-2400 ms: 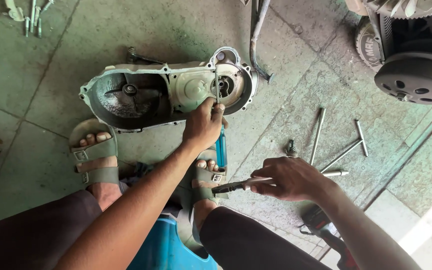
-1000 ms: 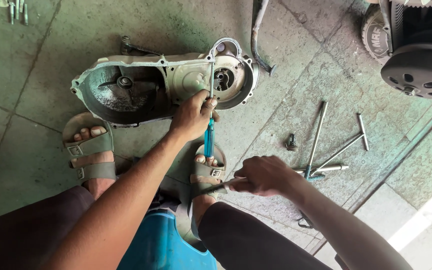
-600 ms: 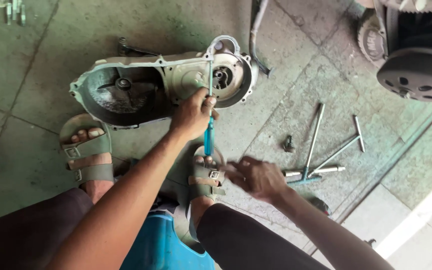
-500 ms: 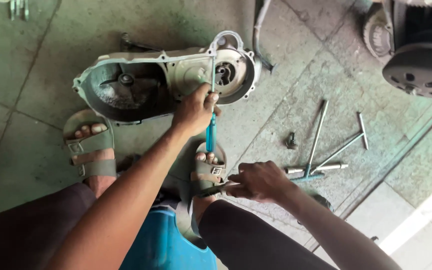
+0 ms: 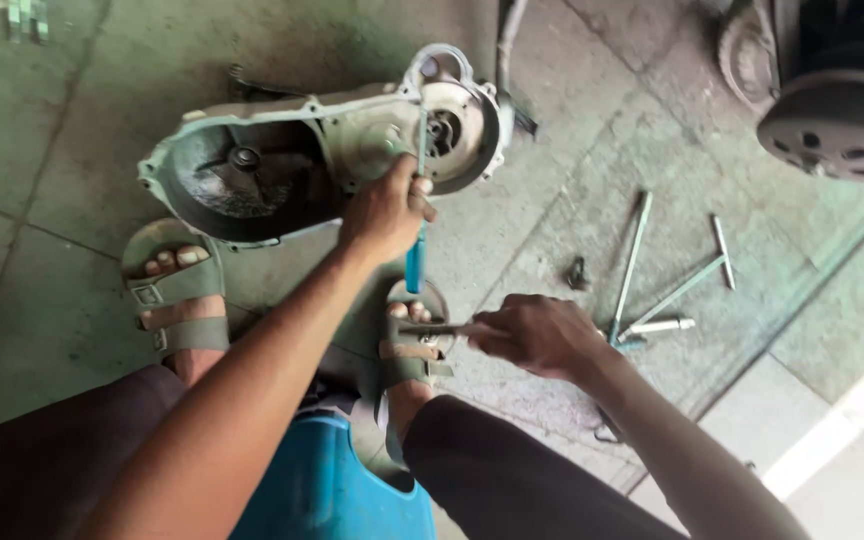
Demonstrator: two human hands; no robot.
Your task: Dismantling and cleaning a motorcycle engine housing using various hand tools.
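Observation:
A grey metal engine case cover (image 5: 282, 150) lies on the concrete floor in front of my feet. My left hand (image 5: 384, 210) grips a blue-handled screwdriver (image 5: 415, 262) whose shaft points up into the round right end of the cover (image 5: 457, 125). My right hand (image 5: 542, 335) is lower right, closed on a thin dark metal tool (image 5: 432, 328) that points left above my right sandal (image 5: 407, 340).
Long metal T-handled wrenches (image 5: 652, 270) and a small socket (image 5: 577, 272) lie on the floor to the right. A clutch disc and wheel parts (image 5: 832, 120) sit at the top right. My left sandalled foot (image 5: 172, 285) is beside the cover. A blue stool (image 5: 332, 490) is under me.
My left hand keeps the screwdriver at the cover throughout. My right hand dipped toward the floor tools and shifted slightly, still holding the thin tool.

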